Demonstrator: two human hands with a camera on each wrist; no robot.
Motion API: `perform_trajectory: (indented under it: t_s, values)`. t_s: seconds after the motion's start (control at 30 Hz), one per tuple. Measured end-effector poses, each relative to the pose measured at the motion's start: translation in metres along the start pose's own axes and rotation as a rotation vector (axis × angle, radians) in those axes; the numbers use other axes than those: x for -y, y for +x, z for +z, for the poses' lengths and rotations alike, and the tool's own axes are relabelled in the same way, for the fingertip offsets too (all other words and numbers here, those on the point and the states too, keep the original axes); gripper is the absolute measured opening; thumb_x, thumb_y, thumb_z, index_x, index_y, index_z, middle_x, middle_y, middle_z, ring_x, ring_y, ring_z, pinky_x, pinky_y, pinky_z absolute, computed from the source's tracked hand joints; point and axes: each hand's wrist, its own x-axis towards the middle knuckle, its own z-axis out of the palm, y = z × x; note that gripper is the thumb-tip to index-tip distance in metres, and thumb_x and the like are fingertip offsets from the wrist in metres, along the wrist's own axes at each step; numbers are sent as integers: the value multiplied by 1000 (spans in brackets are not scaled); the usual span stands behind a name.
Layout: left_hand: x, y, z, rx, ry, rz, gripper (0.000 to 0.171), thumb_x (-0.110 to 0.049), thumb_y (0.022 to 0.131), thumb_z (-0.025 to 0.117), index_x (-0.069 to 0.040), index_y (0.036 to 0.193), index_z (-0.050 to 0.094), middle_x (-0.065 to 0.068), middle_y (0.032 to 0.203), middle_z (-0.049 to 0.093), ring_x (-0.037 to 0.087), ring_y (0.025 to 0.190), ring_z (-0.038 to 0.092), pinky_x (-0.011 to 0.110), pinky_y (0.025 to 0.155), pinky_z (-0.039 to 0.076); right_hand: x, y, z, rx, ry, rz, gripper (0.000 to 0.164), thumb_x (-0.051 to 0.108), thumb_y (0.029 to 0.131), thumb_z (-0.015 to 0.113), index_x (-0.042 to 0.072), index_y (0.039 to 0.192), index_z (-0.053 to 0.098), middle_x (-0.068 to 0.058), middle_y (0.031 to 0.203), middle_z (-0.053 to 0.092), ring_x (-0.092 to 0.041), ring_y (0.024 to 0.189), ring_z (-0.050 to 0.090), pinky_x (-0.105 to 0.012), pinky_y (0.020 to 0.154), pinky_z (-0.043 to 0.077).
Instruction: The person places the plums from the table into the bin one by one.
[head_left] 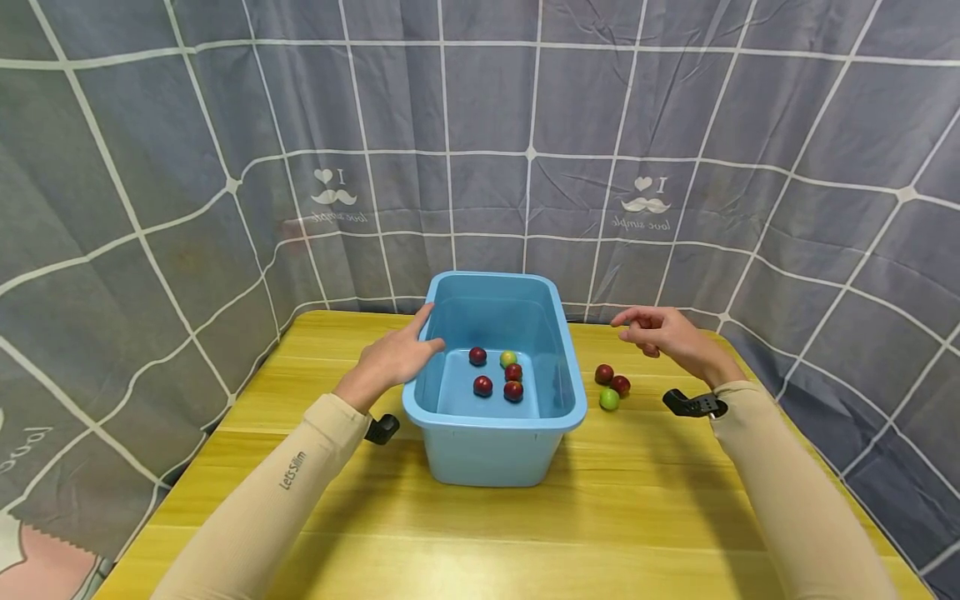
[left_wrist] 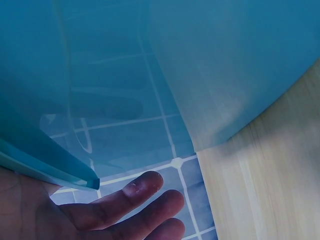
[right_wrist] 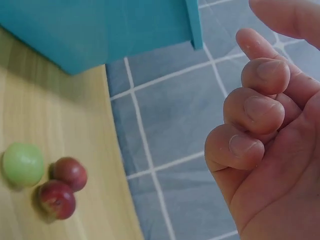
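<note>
Head: rests left hand (head_left: 395,358) on light-blue rectangular plastic bin (head_left: 495,423); loosely curls empty right hand (head_left: 669,337), with round dark-red and green fruits (head_left: 604,374) below. Left wrist: spreads relaxed fingers (left_wrist: 137,190); leaning, could tip bin. Right wrist: bumping, could scatter fruits.

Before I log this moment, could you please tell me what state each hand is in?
Left hand: open, touching the blue bin.
Right hand: open, loosely curled, holding nothing.

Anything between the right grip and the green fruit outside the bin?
One dark red fruit sits on the right grip's side of the green fruit, so it partly blocks a sideways reach. Nothing visible stands over it.
</note>
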Motion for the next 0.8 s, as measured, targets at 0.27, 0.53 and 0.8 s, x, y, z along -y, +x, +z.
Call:
perform_trajectory:
  t_s: [0.27,0.53,0.8]
  values:
    - [0,-1,-1,4,-8,4,77,-54,98,41,-37,163,2,16,159,40,43,123,57,52,82,50,-29,-11,-1,-58,38,40,31,25,100,63,7,125,62,-3,71,42,-23,60,38,-34,63,40]
    - [1,0,1,6,-3,3,77,-54,98,41,-37,163,2,15,160,39,43,125,56,53,84,49,-58,-20,5,-84,134,67,26,21,101,62,7,123,61,-3,76,42,-24,62,36,-32,61,39]
    - [1,1,0,2,11,5,77,-55,98,40,-38,163,1,15,159,39,42,123,58,48,77,50,-84,-25,8,-120,173,89,26,21,100,62,10,124,61,-1,77,42,-21,61,34,-38,61,34]
